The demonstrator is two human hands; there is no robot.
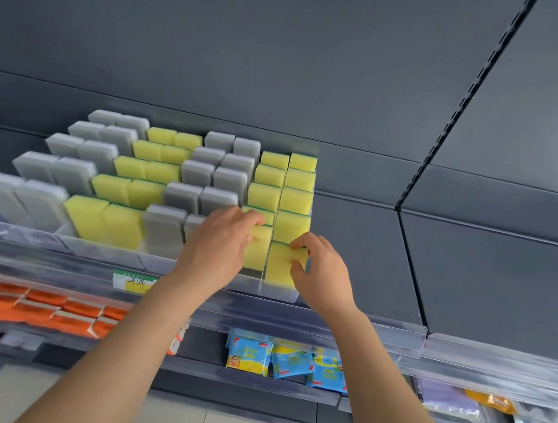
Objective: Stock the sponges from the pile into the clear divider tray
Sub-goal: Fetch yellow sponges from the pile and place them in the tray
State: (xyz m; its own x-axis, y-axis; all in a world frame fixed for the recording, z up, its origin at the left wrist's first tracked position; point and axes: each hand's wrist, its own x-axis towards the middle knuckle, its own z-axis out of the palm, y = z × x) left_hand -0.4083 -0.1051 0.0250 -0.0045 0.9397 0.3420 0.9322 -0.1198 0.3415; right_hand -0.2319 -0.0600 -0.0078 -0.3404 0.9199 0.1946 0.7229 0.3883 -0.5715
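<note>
Most lanes of the clear plastic divider tray (27,236) look full of grey and yellow rectangular foam sponges (128,192), while the left hand (219,239) grips one yellow sponge (259,249) and the right hand (319,274) pinches another yellow sponge (278,266) in the near right slots, seemingly the last.

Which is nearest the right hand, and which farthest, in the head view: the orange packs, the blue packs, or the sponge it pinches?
1. The sponge, pinched by the right hand itself.
2. The blue packs, on the shelf below it.
3. The orange packs, far to the left.
</note>
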